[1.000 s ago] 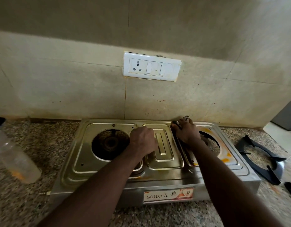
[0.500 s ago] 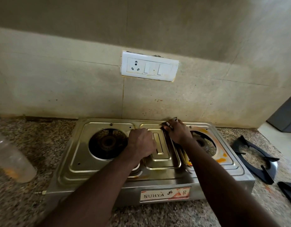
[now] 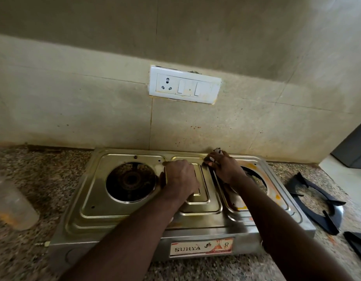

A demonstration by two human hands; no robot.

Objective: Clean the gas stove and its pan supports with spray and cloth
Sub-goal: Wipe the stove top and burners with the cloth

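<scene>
A clear plastic bottle (image 3: pixel 11 201) lies at the left on the speckled counter (image 3: pixel 43 175); a black pan support (image 3: pixel 315 217) lies right of the stove, off it; a white socket plate (image 3: pixel 184 87) is on the stained wall; both forearms cross the stove's front; the label (image 3: pixel 201 247) reads "SURYA"; the steel gas stove (image 3: pixel 90 211) sits mid-counter, orange-stained round its right burner; the left hand (image 3: pixel 179 177) is clenched on the middle panel; the right hand (image 3: pixel 226 169) grasps a cloth (image 3: pixel 217 151) at the back edge.

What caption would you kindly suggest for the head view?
Left hand rests on the stove; right hand holds a cloth at its back edge.
</scene>
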